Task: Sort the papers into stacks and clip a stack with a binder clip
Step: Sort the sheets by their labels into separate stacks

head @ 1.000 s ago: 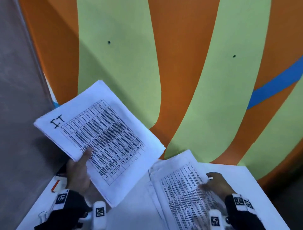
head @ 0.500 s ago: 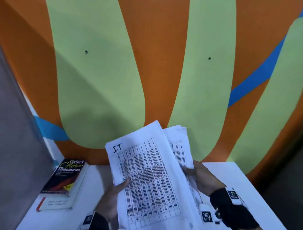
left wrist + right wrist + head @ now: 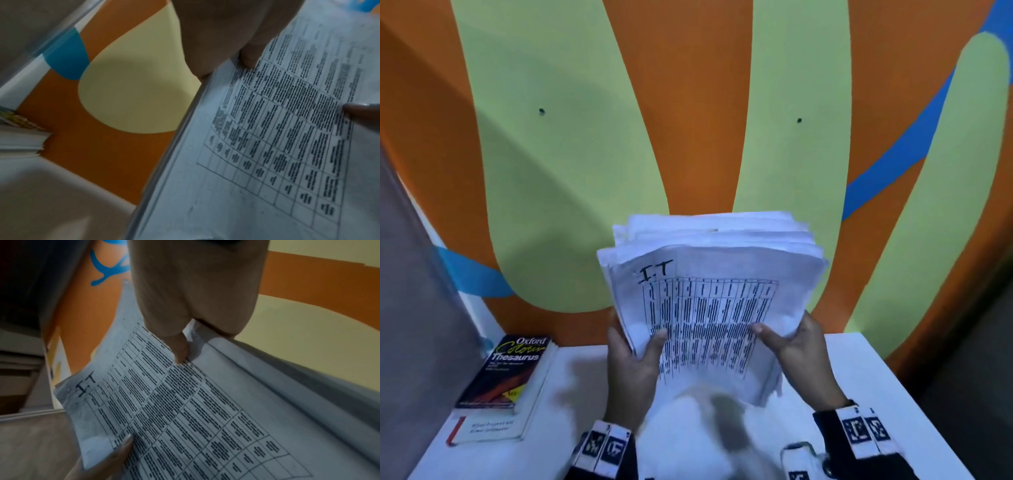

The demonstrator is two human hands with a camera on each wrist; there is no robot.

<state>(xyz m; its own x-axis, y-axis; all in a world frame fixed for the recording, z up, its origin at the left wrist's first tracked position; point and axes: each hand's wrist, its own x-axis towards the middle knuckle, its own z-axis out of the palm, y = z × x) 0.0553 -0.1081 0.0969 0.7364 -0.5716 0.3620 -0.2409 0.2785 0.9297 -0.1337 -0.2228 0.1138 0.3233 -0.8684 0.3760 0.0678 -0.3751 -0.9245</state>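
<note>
Both hands, left hand (image 3: pixel 631 363) and right hand (image 3: pixel 796 342), pinch the stack of papers (image 3: pixel 712 308) upright above the counter (image 3: pixel 876 383). Its fanned top sheets could slip out, since only the lower edges are pinched.

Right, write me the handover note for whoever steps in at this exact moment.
Left hand: grips the left edge of the paper stack, thumb on the top sheet.
Right hand: grips the right edge the same way.
The stack is held upright above the white table; the top sheet is marked "IT" and the top edges are still uneven.
Oxford thesaurus lies on another book at the table's left.
Done: papers gathered into one stack.
Left: square up the edges, then clip. No binder clip is visible in these views, so find it first.
</note>
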